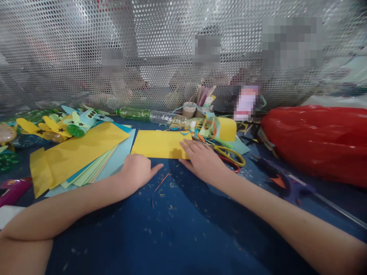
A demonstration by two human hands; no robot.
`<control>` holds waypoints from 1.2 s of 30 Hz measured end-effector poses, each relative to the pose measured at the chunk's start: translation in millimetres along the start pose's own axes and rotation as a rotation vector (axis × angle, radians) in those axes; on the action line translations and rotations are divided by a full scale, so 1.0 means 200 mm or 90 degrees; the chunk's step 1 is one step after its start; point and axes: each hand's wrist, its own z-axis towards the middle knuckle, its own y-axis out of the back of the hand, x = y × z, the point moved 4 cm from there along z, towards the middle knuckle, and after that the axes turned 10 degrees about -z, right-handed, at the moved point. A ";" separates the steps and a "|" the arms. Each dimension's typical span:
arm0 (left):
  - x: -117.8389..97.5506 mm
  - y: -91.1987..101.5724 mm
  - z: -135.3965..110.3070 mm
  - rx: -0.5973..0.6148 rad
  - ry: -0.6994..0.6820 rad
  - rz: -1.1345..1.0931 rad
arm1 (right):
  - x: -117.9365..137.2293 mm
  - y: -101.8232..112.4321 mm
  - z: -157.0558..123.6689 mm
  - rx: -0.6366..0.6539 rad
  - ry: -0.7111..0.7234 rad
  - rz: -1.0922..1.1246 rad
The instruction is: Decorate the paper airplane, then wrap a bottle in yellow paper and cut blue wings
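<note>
While the yellow sheet [160, 144] lies on the blue table [137, 236], my right hand [202, 157] spreads over its right end. My left hand [137, 172] curls at its near-left corner, grip unclear to me.

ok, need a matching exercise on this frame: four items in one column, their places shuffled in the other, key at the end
Column A
1. small yellow sheet
2. blue-purple glue gun
3. clear bottle
4. yellow-handled scissors

Column B
a. on the near side of the red bag
b. just beyond the small yellow sheet
c. between the right hand and the blue-purple glue gun
d. under the fingers of the right hand

Pairs: 1-d, 2-a, 3-b, 4-c
</note>
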 end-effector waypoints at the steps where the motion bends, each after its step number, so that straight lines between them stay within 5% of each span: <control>1: 0.01 0.02 0.00 0.005 0.008 0.001 | 0.00 -0.04 0.00 0.002 0.015 0.028; 5: 0.06 0.08 0.03 0.044 0.024 -0.006 | 0.00 -0.14 0.00 0.044 0.010 0.069; 19: 0.26 0.26 0.25 -0.016 0.015 -0.184 | -0.07 -0.16 0.03 -0.051 -0.030 0.194; 28: 0.46 0.13 0.52 0.009 0.060 -0.679 | -0.07 -0.15 0.02 -0.042 -0.012 0.227; 36: 0.49 0.02 0.58 -0.010 0.028 -0.722 | -0.07 -0.09 0.03 -0.053 0.000 0.248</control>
